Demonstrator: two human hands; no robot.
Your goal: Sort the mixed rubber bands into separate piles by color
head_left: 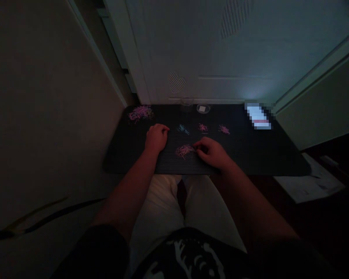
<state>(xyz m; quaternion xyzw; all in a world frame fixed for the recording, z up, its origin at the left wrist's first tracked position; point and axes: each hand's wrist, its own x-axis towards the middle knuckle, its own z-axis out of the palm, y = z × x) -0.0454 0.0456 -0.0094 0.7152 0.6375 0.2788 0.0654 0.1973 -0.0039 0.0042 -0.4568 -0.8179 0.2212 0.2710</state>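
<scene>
My left hand (157, 136) rests on the dark table with its fingers curled closed, and nothing shows in it. To its right lies a loose pile of thin, short pink pieces (184, 150), like small sticks or clips. At this pile's right edge my right hand (208, 151) has thumb and forefinger pinched together; what is between them is too small and dark to make out. Behind the hands are three smaller piles: blue pieces (183, 129), pink pieces (203, 127) and purplish-pink pieces (223, 129). A bigger mixed pile (141, 113) sits at the back left.
A clear round container (187, 104) and a round clear lid with a white label (203, 109) stand near the table's back edge. A lit phone (258, 116), blurred out, is at the back right. A white door (197, 50) rises behind the table (258, 155).
</scene>
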